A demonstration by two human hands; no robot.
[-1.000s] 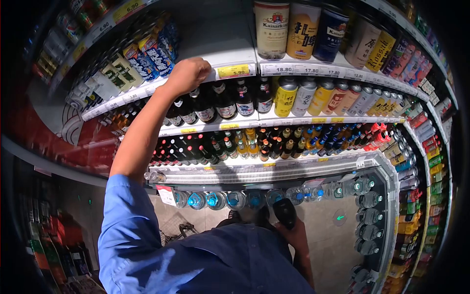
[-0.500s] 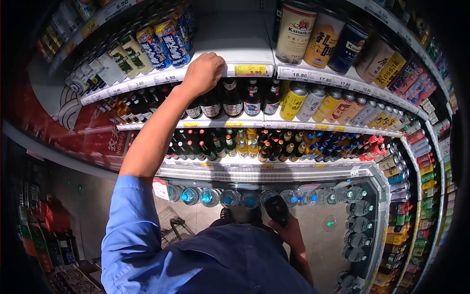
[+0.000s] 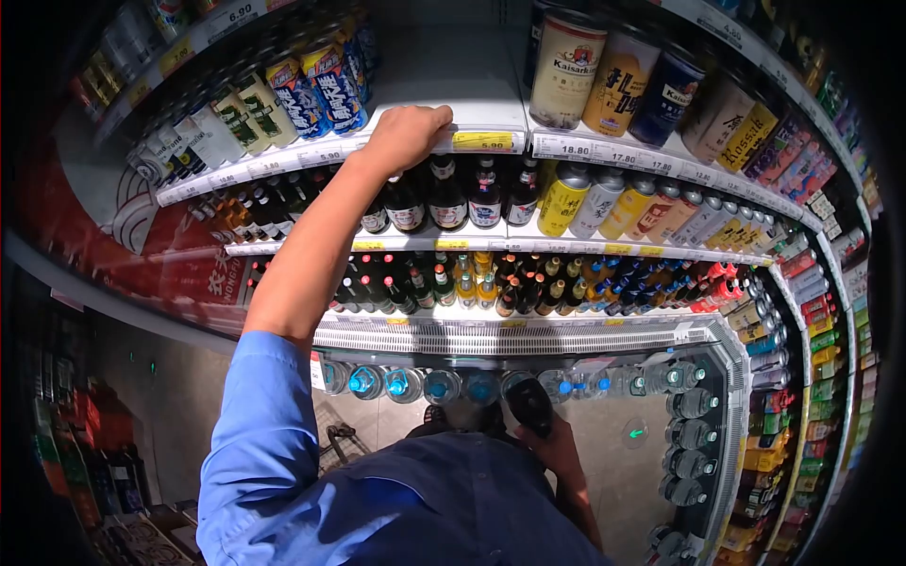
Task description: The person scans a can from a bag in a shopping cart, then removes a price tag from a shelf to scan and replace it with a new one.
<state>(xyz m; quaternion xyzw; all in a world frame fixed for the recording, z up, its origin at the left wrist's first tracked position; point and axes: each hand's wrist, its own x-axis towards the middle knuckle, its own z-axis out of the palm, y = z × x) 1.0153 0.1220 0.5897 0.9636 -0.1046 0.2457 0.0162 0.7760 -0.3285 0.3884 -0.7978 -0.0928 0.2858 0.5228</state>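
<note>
My left hand [image 3: 408, 137] reaches up to the front edge of a white shelf [image 3: 444, 71], just left of a yellow price tag [image 3: 483, 141] reading 5.90. Its fingers are curled together at the shelf lip; what they hold, if anything, is hidden. Blue-and-white cans [image 3: 337, 90] stand on that shelf to the left of the hand. Below it, dark bottles with pale labels [image 3: 447, 203] line the second shelf. Down by my body, my right hand [image 3: 559, 448] is wrapped round a black, rounded oblong object [image 3: 531, 406] whose kind I cannot make out.
Large Kaisarkin cans [image 3: 569, 71] stand at the upper right. Smaller bottles [image 3: 439, 283] fill the lowest shelf, above a vented ledge [image 3: 510, 337]. Clear water jugs [image 3: 442, 386] line the barrier in front of me. A red-and-white side panel [image 3: 132, 222] is at left.
My left hand has slid a little to the right along the shelf edge, closer to the yellow tag. My right hand still grips the black object, almost unmoved.
</note>
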